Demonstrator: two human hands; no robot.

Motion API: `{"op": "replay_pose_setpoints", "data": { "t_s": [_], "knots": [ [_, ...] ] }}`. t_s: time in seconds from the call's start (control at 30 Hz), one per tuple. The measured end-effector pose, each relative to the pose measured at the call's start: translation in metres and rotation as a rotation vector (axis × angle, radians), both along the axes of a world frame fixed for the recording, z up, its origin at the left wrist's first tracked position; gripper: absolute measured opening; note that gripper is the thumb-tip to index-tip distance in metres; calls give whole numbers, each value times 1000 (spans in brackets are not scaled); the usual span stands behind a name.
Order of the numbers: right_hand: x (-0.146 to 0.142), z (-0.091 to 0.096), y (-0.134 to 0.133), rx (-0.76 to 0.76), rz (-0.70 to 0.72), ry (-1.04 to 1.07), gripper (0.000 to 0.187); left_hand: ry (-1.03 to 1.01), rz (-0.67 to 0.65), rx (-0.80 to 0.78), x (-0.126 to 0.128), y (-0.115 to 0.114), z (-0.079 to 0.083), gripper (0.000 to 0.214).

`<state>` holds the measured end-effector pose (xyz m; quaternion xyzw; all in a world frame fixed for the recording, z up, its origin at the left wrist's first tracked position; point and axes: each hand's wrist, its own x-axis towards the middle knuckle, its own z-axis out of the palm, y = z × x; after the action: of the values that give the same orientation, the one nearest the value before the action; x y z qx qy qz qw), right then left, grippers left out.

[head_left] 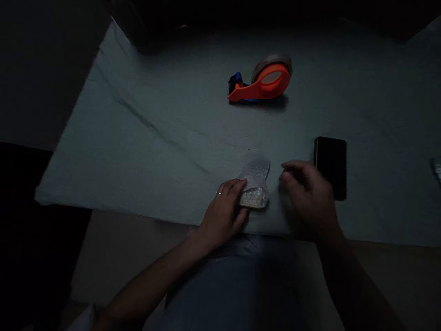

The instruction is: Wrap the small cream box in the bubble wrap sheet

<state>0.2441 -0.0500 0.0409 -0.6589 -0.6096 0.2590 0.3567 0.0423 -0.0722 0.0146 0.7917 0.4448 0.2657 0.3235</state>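
My left hand [225, 207], with a ring on one finger, grips the left side of a small item wrapped in bubble wrap [255, 197] near the table's front edge. A loose flap of the clear wrap [255, 164] extends away from me, beyond the fingers. To the right of this packet, apart from it, is my right hand [308, 195]. Its fingers are curled towards the thumb in a pinch, slightly blurred. Whether anything small is between those fingertips is too dark to make out.
An orange tape dispenser [262, 87] with a roll of tape lies farther back on the pale, veined table [155, 170]. A dark phone [330, 168] lies just beyond my right hand. Something shiny [437, 168] shows at the right edge. The light is very dim.
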Motion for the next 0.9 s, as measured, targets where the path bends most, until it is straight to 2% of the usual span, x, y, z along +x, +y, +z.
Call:
{"op": "replay_pose_setpoints", "data": {
  "t_s": [0.07,0.1,0.2,0.3,0.47,0.53,0.6,0.67,0.77,0.9],
  "knots": [
    [-7,-6,-19,-188,126,-2,28,-57,20,0,1,-1,-4,59],
    [-12,-9,-26,-209,160,3,28,-80,23,11,2,-2,-5,59],
    [-27,-20,-37,-55,113,35,28,-156,19,78,3,-3,-6,60],
    [-37,-27,-42,66,73,52,19,-226,47,136,3,-4,-4,56],
    [-36,-27,-48,42,34,45,10,-253,125,209,4,-6,-5,29],
    [-30,-29,-52,16,-45,35,10,-269,174,251,1,-6,-6,23],
    [-22,-34,-55,19,-179,14,10,-254,274,286,-6,-5,-9,25],
    [-13,-40,-57,43,-245,12,32,-198,340,300,-15,-3,-13,39],
    [-2,-45,-55,109,-99,-36,53,-53,227,274,-29,3,-16,59],
    [3,-39,-44,209,210,-161,54,76,5,255,-35,18,-7,58]
  ]
}}
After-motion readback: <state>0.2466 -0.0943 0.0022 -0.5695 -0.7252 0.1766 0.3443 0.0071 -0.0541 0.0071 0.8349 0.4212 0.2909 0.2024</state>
